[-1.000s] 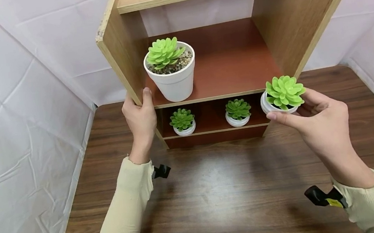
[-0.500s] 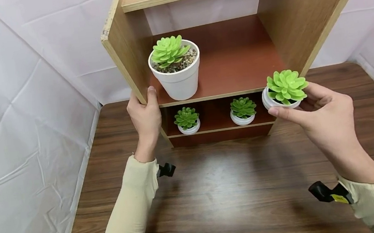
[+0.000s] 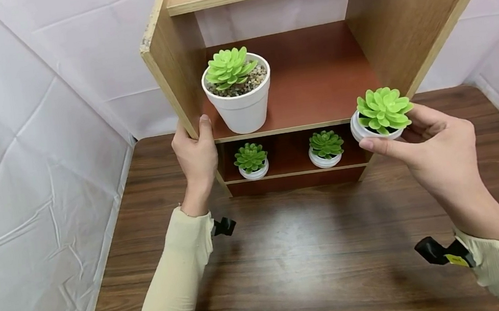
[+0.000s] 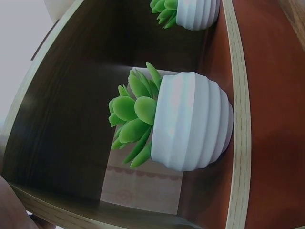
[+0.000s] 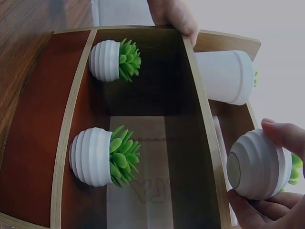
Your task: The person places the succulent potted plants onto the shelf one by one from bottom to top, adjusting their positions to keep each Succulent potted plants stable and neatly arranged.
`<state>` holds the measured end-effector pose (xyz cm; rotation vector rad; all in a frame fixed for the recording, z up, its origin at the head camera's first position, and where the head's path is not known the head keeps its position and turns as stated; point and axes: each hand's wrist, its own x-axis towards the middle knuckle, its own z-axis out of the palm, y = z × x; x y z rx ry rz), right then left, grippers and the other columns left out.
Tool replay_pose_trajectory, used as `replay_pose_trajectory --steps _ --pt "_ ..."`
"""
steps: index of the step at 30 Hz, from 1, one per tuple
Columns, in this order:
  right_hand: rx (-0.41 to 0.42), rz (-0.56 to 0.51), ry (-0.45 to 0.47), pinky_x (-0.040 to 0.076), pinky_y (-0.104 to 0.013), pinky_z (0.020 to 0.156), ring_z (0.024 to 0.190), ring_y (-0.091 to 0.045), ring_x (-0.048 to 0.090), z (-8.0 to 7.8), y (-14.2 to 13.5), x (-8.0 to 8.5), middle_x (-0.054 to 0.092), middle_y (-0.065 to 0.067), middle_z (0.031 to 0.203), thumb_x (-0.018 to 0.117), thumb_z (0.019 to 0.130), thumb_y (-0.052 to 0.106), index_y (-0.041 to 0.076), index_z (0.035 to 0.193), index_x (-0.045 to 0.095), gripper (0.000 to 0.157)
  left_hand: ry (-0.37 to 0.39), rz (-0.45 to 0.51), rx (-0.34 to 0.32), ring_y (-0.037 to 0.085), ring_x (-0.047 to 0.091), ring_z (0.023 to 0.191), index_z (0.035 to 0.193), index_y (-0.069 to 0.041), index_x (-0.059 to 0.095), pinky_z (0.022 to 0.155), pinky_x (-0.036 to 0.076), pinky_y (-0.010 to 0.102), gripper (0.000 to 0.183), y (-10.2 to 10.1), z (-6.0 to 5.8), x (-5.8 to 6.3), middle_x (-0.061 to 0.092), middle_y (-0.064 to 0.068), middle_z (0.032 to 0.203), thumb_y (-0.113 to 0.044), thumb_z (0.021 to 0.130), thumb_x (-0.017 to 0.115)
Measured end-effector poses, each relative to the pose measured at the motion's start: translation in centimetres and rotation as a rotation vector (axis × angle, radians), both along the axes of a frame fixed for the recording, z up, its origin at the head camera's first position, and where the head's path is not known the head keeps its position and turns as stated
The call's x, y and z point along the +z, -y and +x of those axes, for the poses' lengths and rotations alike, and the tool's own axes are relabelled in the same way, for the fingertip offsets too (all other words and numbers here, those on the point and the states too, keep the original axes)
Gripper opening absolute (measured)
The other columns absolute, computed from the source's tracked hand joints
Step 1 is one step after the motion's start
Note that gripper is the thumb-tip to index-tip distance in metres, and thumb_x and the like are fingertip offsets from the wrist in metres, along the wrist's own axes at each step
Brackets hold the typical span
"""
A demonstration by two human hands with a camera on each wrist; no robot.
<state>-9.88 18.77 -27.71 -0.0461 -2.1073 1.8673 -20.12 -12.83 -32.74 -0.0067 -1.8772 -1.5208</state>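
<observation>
My right hand (image 3: 443, 151) pinches a small potted succulent (image 3: 383, 112) by its ribbed white pot, thumb at the front and fingers behind. In the head view it overlaps the right front of the upper shelf (image 3: 314, 76); the right wrist view shows the underside of that white pot (image 5: 257, 164). With the left hand (image 3: 196, 156) I grip the front edge of the wooden shelf unit's left side panel (image 3: 176, 76), thumb on the inner face. A larger white pot with a succulent and pebbles (image 3: 240, 100) stands at the upper shelf's left front.
Two more small potted succulents, a left one (image 3: 252, 161) and a right one (image 3: 325, 148), sit on the lower shelf (image 3: 284, 161). The shelf unit stands on a dark wooden table (image 3: 288, 253). White sheeting (image 3: 16, 177) hangs behind and at the sides.
My right hand has raised the small potted succulent a little toward the upper shelf's level. The left hand keeps its grip on the side panel. The head view has shifted slightly.
</observation>
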Motion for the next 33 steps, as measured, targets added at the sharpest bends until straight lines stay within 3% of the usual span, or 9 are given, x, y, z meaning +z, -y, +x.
replay_pose_trajectory --steps 14,27,33 --pt "0.003 0.039 -0.013 0.051 -0.016 0.069 0.082 -0.011 0.069 -0.6 0.8 0.3 0.073 -0.004 0.101 0.091 0.065 0.0 0.004 0.116 0.072 0.055 0.007 -0.024 -0.012 0.016 0.049 0.061 0.095 0.003 0.064 0.059 0.04 0.029 0.015 -0.2 0.2 0.4 0.057 0.008 0.071 -0.01 0.095 0.059" --pt "0.011 0.041 -0.016 0.051 -0.017 0.072 0.084 -0.012 0.07 -1.8 1.4 0.7 0.072 -0.004 0.102 0.092 0.064 0.001 0.005 0.116 0.073 0.055 0.007 -0.025 -0.011 0.014 0.045 0.056 0.092 0.003 0.064 0.054 0.037 0.028 0.013 -0.1 0.2 0.2 0.053 0.006 0.065 -0.009 0.095 0.059" --pt "0.013 0.071 -0.017 0.05 -0.017 0.073 0.086 -0.011 0.07 -2.4 1.6 0.7 0.072 -0.002 0.103 0.092 0.065 0.002 0.006 0.116 0.073 0.055 0.002 -0.03 -0.012 0.015 0.049 0.06 0.096 0.004 0.065 0.057 0.04 0.028 0.014 0.0 0.1 0.1 0.057 0.008 0.071 -0.009 0.095 0.059"
